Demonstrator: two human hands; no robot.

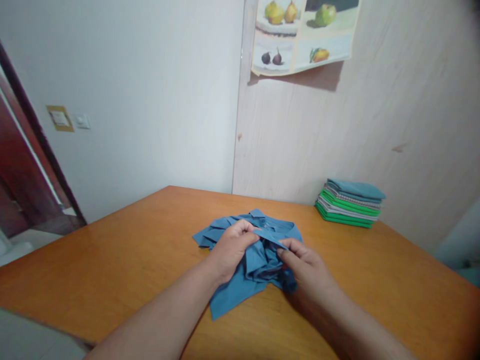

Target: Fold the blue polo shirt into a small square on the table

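Note:
A crumpled blue shirt (236, 295) lies on the wooden table in front of me, its collar toward the far side. My left hand (238, 245) pinches an edge of the cloth between thumb and fingers. On the other side, my right hand (300, 257) grips the same strip of fabric, which is stretched between the two hands. Loose folds bunch up below that strip, and part of the cloth hangs under my right hand. The fingertips are partly hidden by the fabric.
At the table's back right stands a stack of folded cloths (348, 205) in blue, green and grey. The wooden table (131, 250) meets the wall behind. A fruit poster (277, 50) hangs above, and switches (60, 118) sit on the left wall.

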